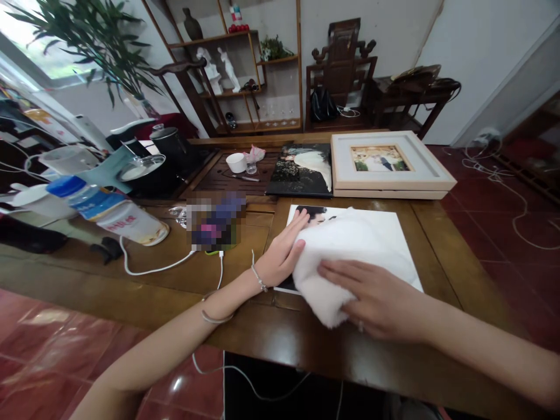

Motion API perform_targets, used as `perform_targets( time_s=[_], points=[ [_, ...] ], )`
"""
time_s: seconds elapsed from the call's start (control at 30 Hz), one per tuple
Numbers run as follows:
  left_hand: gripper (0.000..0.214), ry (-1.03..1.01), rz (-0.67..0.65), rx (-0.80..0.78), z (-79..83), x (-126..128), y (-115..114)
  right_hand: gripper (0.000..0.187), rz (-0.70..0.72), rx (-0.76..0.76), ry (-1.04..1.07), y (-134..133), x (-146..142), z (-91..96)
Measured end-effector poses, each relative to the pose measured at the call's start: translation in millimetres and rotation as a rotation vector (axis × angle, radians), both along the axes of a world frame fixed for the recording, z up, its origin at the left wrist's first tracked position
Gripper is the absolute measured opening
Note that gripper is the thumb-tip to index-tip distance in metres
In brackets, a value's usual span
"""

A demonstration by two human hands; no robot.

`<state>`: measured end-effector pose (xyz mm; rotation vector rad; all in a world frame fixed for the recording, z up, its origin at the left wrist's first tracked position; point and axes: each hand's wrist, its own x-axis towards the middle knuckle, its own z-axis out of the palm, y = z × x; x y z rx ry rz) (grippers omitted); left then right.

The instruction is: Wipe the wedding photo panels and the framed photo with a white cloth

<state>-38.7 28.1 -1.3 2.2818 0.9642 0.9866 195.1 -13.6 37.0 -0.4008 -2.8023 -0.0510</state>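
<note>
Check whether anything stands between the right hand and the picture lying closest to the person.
Yes: the white cloth lies between the right hand and the picture. Nothing else visible stands in the way.

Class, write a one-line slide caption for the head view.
Right hand on a white cloth, left hand on the print beneath, at a wooden table.

Daylight glare from upper-left window (65, 65), shiny floor tiles (52, 350), stretched edges
</note>
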Motion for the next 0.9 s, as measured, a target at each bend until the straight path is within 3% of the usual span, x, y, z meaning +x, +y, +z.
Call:
perform_targets(
  time_s=[0.1,0.23,0.43,0.63,0.73,0.9],
  points=[
    [0.051,0.042,0.002,-0.017,-1.7,-0.4,0.2,0.012,0.052,-0.059,0.025,-20.2,5.4,5.2],
    [0.05,0.105,0.01,-0.014,-1.7,0.4,-0.4,0.016,-0.088,-0.039,0.073,-26.2,26.3,4.7],
    [0.049,0.158,0.042,0.015,7.6,3.4,-4.7,0.025,-0.475,0.051,0.065,10.8,50.2,-1.7],
    [0.077,0.4,0.023,-0.029,16.6,4.1,-11.9,0.029,-0.795,-0.048,0.07,48.6,29.9,6.1],
    [0.076,0.458,0.003,-0.044,15.8,4.2,-12.0,0.034,-0.777,-0.171,0.113,62.4,9.9,15.4],
    [0.073,0.467,-0.007,-0.021,12.4,3.6,-10.9,0.033,-0.481,-0.307,0.141,83.5,-24.1,29.6]
  ],
)
